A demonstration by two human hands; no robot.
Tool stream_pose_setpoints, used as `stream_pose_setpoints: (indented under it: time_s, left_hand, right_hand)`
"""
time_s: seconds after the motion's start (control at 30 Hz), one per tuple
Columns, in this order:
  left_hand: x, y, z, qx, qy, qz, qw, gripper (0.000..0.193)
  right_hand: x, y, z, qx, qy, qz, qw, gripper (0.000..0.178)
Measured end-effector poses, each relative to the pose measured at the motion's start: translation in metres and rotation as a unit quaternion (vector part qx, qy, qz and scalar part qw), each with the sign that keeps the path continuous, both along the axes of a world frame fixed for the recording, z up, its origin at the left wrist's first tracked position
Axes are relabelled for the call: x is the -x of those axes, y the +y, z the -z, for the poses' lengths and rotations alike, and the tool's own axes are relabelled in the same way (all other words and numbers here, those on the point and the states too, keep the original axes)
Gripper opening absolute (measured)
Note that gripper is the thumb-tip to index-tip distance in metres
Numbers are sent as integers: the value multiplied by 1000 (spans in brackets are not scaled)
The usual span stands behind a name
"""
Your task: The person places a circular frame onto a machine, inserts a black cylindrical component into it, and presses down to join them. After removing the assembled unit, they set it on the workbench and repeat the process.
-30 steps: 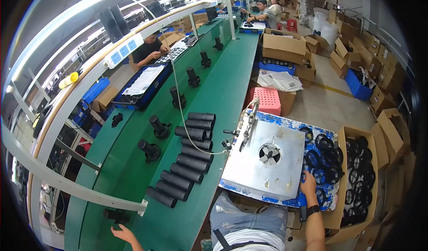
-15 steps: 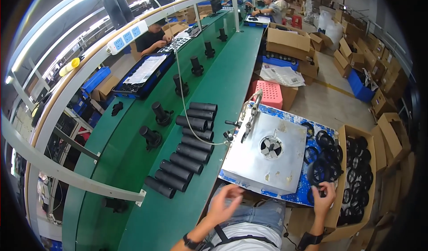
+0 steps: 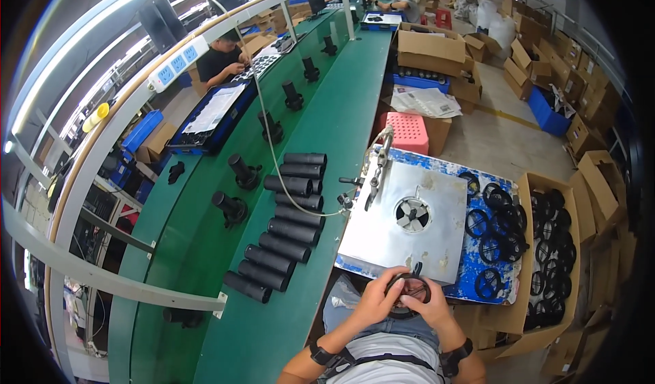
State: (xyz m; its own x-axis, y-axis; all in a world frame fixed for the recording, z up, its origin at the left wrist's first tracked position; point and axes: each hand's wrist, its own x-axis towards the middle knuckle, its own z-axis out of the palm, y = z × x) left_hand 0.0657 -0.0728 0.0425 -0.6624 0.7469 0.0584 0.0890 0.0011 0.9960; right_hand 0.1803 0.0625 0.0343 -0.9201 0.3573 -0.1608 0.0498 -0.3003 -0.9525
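Close to my lap, both hands hold a black plastic ring (image 3: pixel 428 288) with a small tab that points away from me. My left hand (image 3: pixel 377 299) grips its left side, and my right hand (image 3: pixel 432 309) is closed on its right side. Just beyond is a silver metal box (image 3: pixel 442 210) whose round opening has a bladed metal fixture (image 3: pixel 411 215) inside. To its right, several similar black rings (image 3: pixel 490 249) with crossbars lie on a worn blue board (image 3: pixel 458 285).
Black tubes (image 3: pixel 283 247) lie in a row on the green workbench (image 3: pixel 239 336). A lever fitting (image 3: pixel 376 172) and a thin hose stand at the metal box's left edge. A cardboard box (image 3: pixel 574 275) of black rings is at right, a pink stool (image 3: pixel 407 130) behind.
My right hand has come left from the rings on the board, bringing one ring. My left hand has moved right and now grips it too. The view has shifted slightly.
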Motion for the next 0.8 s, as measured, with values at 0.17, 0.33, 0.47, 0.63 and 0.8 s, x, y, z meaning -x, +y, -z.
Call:
stream_pose_setpoints:
  time_s: [0.17,0.33,0.47,0.63,0.8]
  left_hand:
    - [1,0,13,33,178,-95,979,29]
    - [-7,-4,14,-19,-38,-46,998,29]
    - [-7,-3,20,38,-63,-15,997,26]
    - [12,22,-4,10,80,-30,996,25]
    - [29,39,-26,-94,-109,-45,989,23]
  right_hand:
    - [11,-10,1,-11,-53,25,998,24]
    - [13,-7,-14,73,24,54,996,30]
    - [6,7,-11,60,34,37,997,32]
    - [21,15,-36,19,26,95,995,29]
    - [52,25,-57,-90,24,102,990,22]
